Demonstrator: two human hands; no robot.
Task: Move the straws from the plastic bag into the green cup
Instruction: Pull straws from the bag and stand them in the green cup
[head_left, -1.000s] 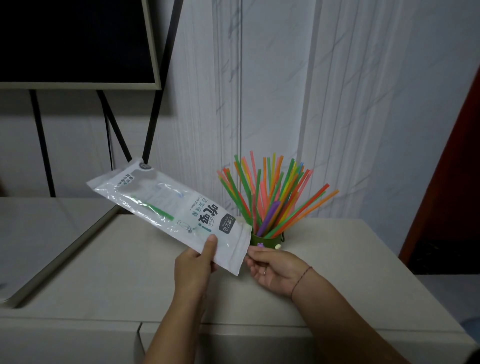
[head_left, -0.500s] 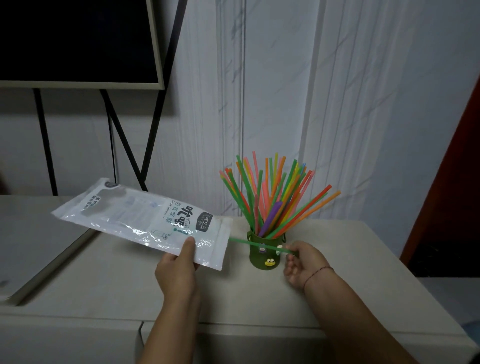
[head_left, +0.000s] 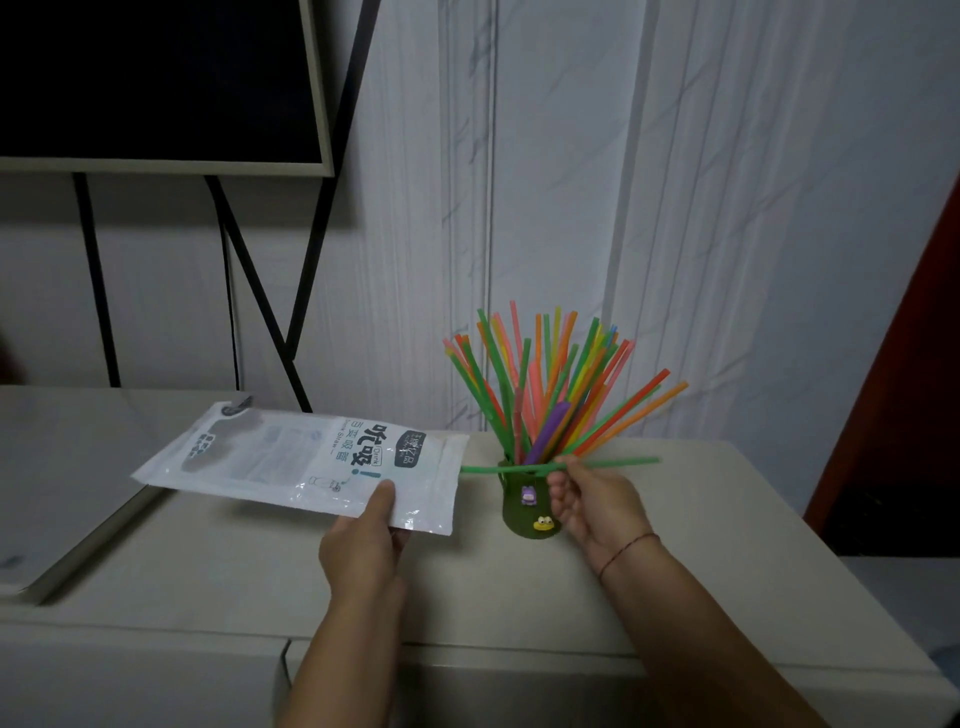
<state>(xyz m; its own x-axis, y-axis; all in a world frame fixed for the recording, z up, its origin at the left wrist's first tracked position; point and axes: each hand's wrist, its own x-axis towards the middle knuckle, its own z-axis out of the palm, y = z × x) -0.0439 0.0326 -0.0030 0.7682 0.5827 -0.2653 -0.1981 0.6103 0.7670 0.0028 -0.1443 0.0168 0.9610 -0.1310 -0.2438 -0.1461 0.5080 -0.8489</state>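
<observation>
- The beige cabinet top (head_left: 701, 571) carries everything in front of you; a dark framed panel (head_left: 156, 78) on black legs stands behind its left end, against the pale wall.
- Your plastic bag (head_left: 291, 462) hangs just above that top, left of centre, its open mouth turned toward the cup. Compared with half a second ago it sits lower and flatter, and nearer the cup.
- The bag's print shows large Chinese characters with an exclamation mark, the small words "Drink" and "Drink Straw", and a dark badge near the mouth; the fine print is too blurred to read.
- The fan of straws (head_left: 550, 384) stands in the cup as before: green, orange, pink, yellow, one thick purple one, leaning outward.
- Your left hand (head_left: 363, 545) pinches the bag's lower edge, thumb on top of the printed face.
- Your right hand (head_left: 592, 499) is closed on the green straw (head_left: 613, 462), fingers curled around its middle. It is higher now than half a second ago, level with the cup's rim.
- That straw lies horizontal across the front of the cup's mouth. Its left tip is now clear of the bag, a small gap showing where earlier it was still inside.
- The green cup (head_left: 519, 509) stands on the top between bag and right hand, with a purple figure and a yellow frog face stuck on its front.
</observation>
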